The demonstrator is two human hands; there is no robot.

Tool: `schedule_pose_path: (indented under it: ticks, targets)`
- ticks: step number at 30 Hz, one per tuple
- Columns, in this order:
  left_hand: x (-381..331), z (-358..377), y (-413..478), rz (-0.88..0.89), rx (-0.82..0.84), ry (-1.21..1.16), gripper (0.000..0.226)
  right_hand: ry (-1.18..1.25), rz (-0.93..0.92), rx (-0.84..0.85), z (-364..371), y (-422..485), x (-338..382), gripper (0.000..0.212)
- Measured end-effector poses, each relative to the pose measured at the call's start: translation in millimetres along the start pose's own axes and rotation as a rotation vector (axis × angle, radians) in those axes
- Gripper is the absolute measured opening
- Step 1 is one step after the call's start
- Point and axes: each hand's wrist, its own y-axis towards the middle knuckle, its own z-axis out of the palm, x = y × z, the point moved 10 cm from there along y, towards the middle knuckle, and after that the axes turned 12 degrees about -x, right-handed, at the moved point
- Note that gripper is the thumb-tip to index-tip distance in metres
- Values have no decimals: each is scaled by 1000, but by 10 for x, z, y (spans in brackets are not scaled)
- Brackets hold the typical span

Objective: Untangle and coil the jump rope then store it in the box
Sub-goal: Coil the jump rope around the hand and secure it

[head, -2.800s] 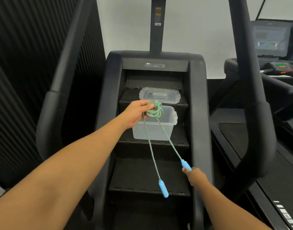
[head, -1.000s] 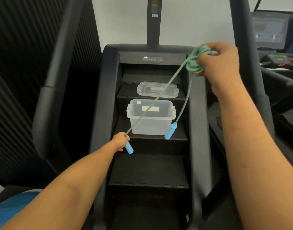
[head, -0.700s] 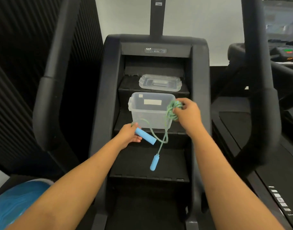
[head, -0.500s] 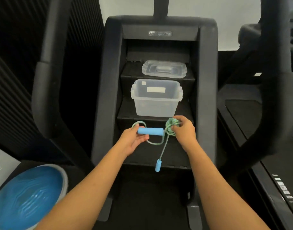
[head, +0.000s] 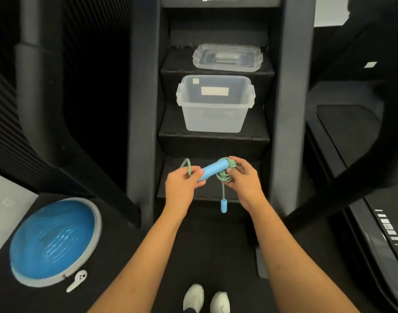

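A green jump rope with blue handles is held in front of the stair machine. My left hand (head: 181, 185) grips one blue handle (head: 212, 170), with a small loop of rope (head: 187, 166) sticking up behind its fingers. My right hand (head: 243, 177) pinches the tangled green knot (head: 226, 171) at the handle's far end. The second blue handle (head: 223, 205) hangs below on a short length of rope. The clear plastic box (head: 215, 103) stands open on the middle step, nothing visible inside it. Its clear lid (head: 227, 57) lies on the step above.
The black stair machine's side rails (head: 141, 109) flank the steps. A blue balance dome (head: 54, 239) sits on the floor at left with a small white object (head: 77, 280) beside it. A treadmill deck (head: 356, 154) runs along the right. My white shoes (head: 206, 298) show at the bottom.
Both hands came down and together in front of the lowest step. The left hand's handle now points into the knot held by the right hand. The camera tilted further down.
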Motion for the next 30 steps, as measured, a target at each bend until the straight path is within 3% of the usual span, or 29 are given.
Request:
schedule_pose_path:
  ticks: [11, 18, 23, 26, 30]
  targets:
    - [-534, 102, -121, 395, 1, 584, 18, 96, -37, 35, 76, -57, 66, 24]
    - [-552, 321, -225, 582, 17, 728, 18, -67, -94, 104, 301, -98, 170, 29]
    - [-324, 64, -65, 302, -86, 364, 15, 36, 29, 54, 233, -80, 138, 30]
    - [-2, 33, 101, 33, -63, 157, 14, -65, -53, 48, 167, -83, 191, 35]
    - [246, 211, 116, -331, 13, -286, 24, -201, -94, 106, 181, -119, 249, 36]
